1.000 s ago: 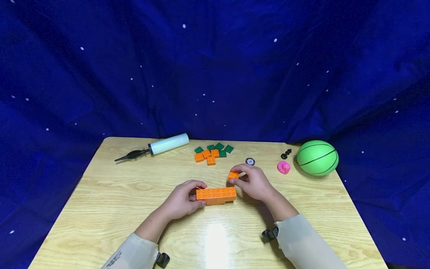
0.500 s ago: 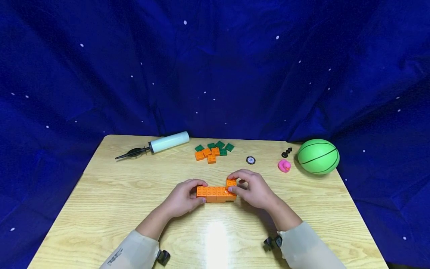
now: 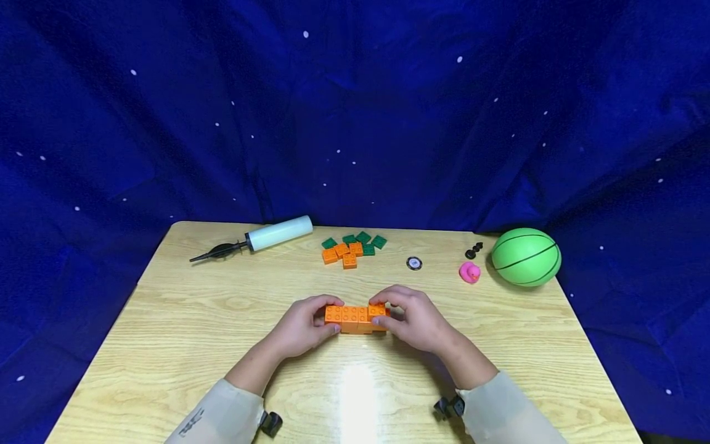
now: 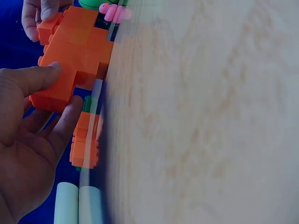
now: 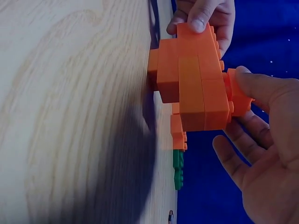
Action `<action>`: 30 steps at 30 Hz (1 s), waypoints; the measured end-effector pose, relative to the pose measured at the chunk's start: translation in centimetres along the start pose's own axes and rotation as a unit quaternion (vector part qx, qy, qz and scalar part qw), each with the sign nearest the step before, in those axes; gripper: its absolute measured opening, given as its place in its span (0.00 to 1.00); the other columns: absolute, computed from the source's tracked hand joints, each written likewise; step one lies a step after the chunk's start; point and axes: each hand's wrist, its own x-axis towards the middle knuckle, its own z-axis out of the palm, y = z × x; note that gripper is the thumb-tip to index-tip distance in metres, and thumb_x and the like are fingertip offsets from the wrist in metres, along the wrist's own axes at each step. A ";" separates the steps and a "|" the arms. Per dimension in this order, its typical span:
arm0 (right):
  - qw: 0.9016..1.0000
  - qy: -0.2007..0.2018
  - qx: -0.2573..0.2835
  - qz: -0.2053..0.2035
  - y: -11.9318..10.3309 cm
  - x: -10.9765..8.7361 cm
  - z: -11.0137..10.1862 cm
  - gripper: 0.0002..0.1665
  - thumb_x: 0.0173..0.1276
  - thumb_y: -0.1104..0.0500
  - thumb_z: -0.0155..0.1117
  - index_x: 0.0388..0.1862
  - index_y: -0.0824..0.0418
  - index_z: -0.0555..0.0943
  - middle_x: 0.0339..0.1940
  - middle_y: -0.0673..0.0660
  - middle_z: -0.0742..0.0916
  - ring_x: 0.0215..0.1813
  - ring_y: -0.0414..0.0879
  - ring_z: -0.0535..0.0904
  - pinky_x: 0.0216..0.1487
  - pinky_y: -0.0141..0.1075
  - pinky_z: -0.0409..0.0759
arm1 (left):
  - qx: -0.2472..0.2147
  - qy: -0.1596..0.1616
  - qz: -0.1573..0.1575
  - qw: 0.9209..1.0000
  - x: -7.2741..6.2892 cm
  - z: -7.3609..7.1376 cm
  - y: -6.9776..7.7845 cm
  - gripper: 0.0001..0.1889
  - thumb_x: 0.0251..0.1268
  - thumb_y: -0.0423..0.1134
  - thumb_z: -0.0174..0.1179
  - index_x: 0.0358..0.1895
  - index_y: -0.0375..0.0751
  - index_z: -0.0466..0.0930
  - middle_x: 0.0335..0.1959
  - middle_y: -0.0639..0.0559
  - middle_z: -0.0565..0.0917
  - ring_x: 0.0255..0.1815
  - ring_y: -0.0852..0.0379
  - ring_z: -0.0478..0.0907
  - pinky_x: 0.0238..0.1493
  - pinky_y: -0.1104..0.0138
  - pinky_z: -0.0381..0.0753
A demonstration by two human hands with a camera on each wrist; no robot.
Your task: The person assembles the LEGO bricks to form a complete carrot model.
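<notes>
Joined orange toy bricks [image 3: 350, 318] form a stepped block at the middle of the table, wider at the top than below. My left hand [image 3: 304, 327] grips its left end, thumb on the near side and fingers behind, as the left wrist view also shows. A single orange brick [image 3: 376, 310] sits over the studs near the block's right end. Thumb and fingers of my right hand [image 3: 415, 319] pinch this brick. In the right wrist view the brick [image 5: 239, 93] looks slightly tilted against the studs; whether it is fully pressed on I cannot tell.
Behind the block lie several loose orange bricks [image 3: 349, 261] and green bricks [image 3: 379, 242]. A hand pump [image 3: 280, 234] lies at the back left. Toward the right are a poker chip [image 3: 414, 263], a pink rubber duck [image 3: 469, 272], a black chess piece [image 3: 474, 251] and a green ball [image 3: 526, 257].
My right hand has brought the single orange brick down and left, from beyond the block onto its right part. My left hand keeps its grip on the block's left end.
</notes>
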 end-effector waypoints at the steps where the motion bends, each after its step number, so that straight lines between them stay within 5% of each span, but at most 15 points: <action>1: 1.000 0.000 -0.004 -0.002 0.0 0.0 0.0 0.16 0.67 0.55 0.77 0.53 0.51 0.87 0.52 0.44 0.87 0.55 0.42 0.84 0.52 0.43 0.86 | 0.000 0.000 0.000 1.000 0.0 0.0 0.0 0.21 0.65 0.33 0.73 0.59 0.54 0.82 0.55 0.51 0.84 0.40 0.61 0.83 0.41 0.67 0.86; 30: 0.999 0.029 -0.037 0.020 -0.7 -0.2 0.6 0.18 0.59 0.56 0.83 0.50 0.50 0.91 0.49 0.46 0.91 0.52 0.42 0.87 0.54 0.39 0.85 | 0.002 0.015 -0.008 1.000 -0.1 0.3 -0.4 0.20 0.64 0.34 0.74 0.57 0.56 0.84 0.53 0.52 0.87 0.45 0.64 0.86 0.46 0.68 0.85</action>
